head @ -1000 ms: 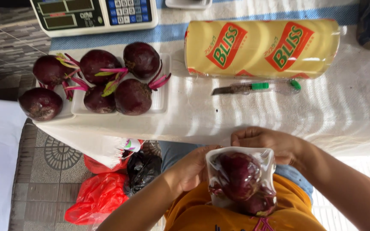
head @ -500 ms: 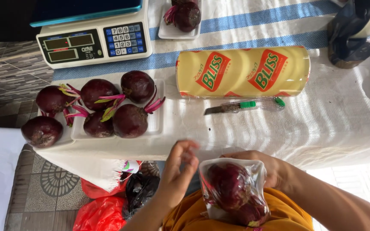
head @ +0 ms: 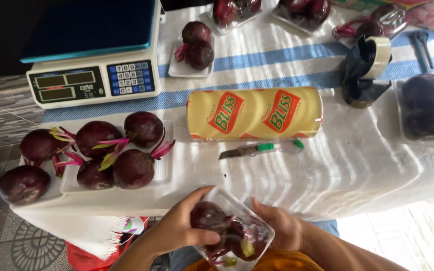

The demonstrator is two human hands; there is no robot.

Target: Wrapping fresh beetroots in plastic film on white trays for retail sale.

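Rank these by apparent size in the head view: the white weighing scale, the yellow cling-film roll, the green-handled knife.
1. White weighing scale with a blue platform, largest.
2. Yellow cylindrical cling-film roll.
3. Small green-handled knife, smallest.

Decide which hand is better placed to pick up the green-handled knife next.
Probably the right hand. It sits almost directly below the green-handled knife, whose handle points right, and only steadies the side of the wrapped beetroot tray. The left hand grips that tray, thumb across the top.

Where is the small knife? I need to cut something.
In the head view, the knife lies mid-table, just below the yellow roll.
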